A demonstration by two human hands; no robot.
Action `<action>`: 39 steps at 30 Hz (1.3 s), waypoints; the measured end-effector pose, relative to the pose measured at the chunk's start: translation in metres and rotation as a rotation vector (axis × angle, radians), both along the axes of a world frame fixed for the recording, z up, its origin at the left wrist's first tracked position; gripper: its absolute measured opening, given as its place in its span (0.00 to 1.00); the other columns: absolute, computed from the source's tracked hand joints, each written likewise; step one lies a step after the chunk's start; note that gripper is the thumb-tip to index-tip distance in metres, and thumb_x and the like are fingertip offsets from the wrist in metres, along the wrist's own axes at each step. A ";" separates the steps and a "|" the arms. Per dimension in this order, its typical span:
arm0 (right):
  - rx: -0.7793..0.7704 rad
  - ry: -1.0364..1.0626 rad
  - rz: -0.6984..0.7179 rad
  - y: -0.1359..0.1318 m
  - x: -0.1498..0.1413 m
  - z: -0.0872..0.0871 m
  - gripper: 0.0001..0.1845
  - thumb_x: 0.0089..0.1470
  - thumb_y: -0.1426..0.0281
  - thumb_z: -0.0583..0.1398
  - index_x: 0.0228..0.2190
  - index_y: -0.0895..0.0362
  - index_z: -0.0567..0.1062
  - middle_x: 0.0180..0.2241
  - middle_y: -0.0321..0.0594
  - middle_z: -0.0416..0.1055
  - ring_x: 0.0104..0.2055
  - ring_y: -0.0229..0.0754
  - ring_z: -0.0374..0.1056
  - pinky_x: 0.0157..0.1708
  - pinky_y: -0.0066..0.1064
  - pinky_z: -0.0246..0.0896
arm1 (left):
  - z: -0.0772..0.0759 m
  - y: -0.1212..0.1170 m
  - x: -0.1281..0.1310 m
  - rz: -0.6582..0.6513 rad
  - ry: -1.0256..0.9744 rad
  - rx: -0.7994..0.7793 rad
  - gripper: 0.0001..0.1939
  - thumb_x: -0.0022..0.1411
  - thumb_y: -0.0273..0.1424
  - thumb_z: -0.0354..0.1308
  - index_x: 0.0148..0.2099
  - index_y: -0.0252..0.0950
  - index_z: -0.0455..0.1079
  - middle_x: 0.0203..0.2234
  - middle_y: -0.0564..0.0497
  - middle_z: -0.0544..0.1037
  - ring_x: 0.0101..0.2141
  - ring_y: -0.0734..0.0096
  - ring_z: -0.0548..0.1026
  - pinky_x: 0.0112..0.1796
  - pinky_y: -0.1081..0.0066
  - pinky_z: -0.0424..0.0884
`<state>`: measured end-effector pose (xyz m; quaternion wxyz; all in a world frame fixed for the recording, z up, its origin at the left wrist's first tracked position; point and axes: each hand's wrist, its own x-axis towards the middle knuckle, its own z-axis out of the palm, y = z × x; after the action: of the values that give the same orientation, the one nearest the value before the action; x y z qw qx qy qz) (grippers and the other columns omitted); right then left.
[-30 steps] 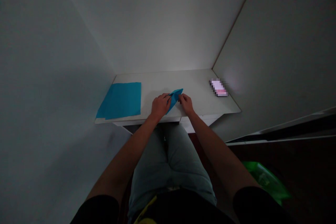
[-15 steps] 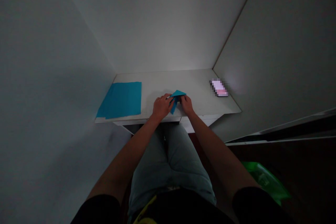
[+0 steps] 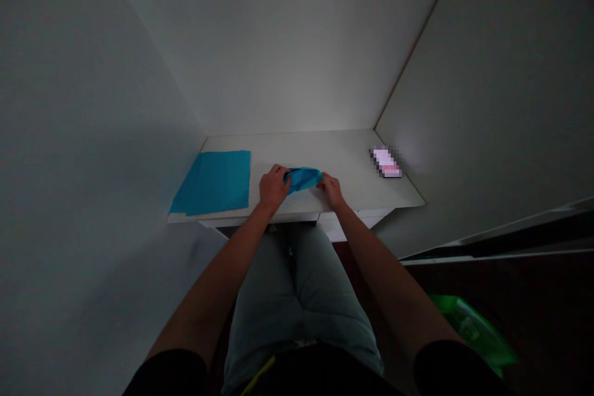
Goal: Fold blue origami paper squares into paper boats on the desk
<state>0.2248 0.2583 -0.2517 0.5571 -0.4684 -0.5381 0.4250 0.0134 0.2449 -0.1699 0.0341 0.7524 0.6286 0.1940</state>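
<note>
A folded piece of blue paper lies sideways between my two hands, just above the small white table. My left hand pinches its left end with the fingers closed. My right hand pinches its right end the same way. A flat stack of blue paper sheets lies on the table's left side, apart from both hands.
A small blurred pink and white object sits at the table's right rear, near the wall. White walls close in the table on the left, back and right. A green bag lies on the dark floor at lower right. My legs are under the table's front edge.
The folded paper has turned from pointing up and away to lying sideways, stretched between my hands. Both hands have shifted a little apart, and my view has tilted slightly.
</note>
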 end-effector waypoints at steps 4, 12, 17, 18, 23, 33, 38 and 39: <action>-0.018 0.025 -0.012 0.000 -0.001 0.000 0.20 0.53 0.54 0.57 0.18 0.52 0.66 0.25 0.37 0.68 0.30 0.41 0.64 0.35 0.34 0.65 | -0.003 -0.004 0.004 0.023 0.011 -0.057 0.13 0.70 0.30 0.62 0.56 0.44 0.73 0.56 0.47 0.76 0.48 0.61 0.81 0.45 0.65 0.76; -0.026 -0.072 0.045 0.000 -0.004 -0.001 0.23 0.52 0.46 0.59 0.21 0.51 0.66 0.23 0.34 0.66 0.30 0.42 0.65 0.35 0.34 0.63 | -0.007 -0.013 0.013 0.064 -0.003 -0.093 0.21 0.66 0.27 0.66 0.58 0.41 0.66 0.58 0.43 0.70 0.49 0.59 0.81 0.41 0.65 0.78; -0.007 -0.165 0.128 -0.007 -0.011 0.002 0.27 0.44 0.44 0.70 0.25 0.51 0.70 0.23 0.31 0.66 0.27 0.39 0.61 0.31 0.31 0.59 | -0.006 -0.012 0.018 0.084 -0.006 -0.075 0.23 0.65 0.26 0.66 0.59 0.39 0.63 0.59 0.41 0.69 0.50 0.58 0.80 0.41 0.65 0.78; -0.021 -0.208 0.140 -0.009 -0.013 0.002 0.27 0.43 0.43 0.71 0.26 0.52 0.71 0.24 0.31 0.68 0.27 0.39 0.62 0.31 0.31 0.59 | -0.006 -0.012 0.019 0.086 -0.003 -0.074 0.23 0.65 0.26 0.66 0.59 0.38 0.63 0.59 0.41 0.69 0.50 0.58 0.80 0.42 0.64 0.78; -0.100 -0.389 0.070 -0.008 -0.017 -0.005 0.25 0.51 0.44 0.67 0.24 0.52 0.75 0.21 0.33 0.71 0.26 0.40 0.64 0.29 0.31 0.56 | -0.007 -0.014 0.023 0.057 0.020 -0.059 0.24 0.66 0.30 0.67 0.60 0.37 0.63 0.59 0.39 0.69 0.51 0.56 0.80 0.45 0.63 0.78; 0.013 -0.308 0.077 0.001 -0.012 -0.009 0.13 0.52 0.60 0.62 0.32 0.55 0.79 0.31 0.37 0.78 0.36 0.44 0.69 0.38 0.33 0.65 | -0.012 -0.010 0.011 0.091 -0.117 -0.155 0.12 0.72 0.36 0.59 0.55 0.41 0.73 0.54 0.45 0.77 0.51 0.60 0.79 0.49 0.64 0.76; 0.059 -0.252 0.081 0.003 -0.009 -0.010 0.10 0.51 0.61 0.60 0.28 0.54 0.77 0.33 0.38 0.75 0.38 0.44 0.69 0.40 0.33 0.66 | -0.005 -0.008 0.000 0.101 -0.129 -0.134 0.10 0.74 0.37 0.58 0.50 0.40 0.76 0.50 0.45 0.80 0.51 0.60 0.79 0.49 0.65 0.74; 0.060 -0.245 0.072 0.004 -0.009 -0.011 0.10 0.51 0.61 0.60 0.29 0.54 0.77 0.33 0.38 0.75 0.38 0.45 0.69 0.40 0.34 0.67 | -0.005 -0.009 0.000 0.092 -0.119 -0.120 0.09 0.73 0.37 0.58 0.48 0.40 0.76 0.50 0.46 0.79 0.50 0.61 0.79 0.48 0.66 0.74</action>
<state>0.2160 0.2622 -0.2628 0.4852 -0.4803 -0.6313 0.3679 0.0132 0.2358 -0.1744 0.1073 0.7066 0.6696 0.2018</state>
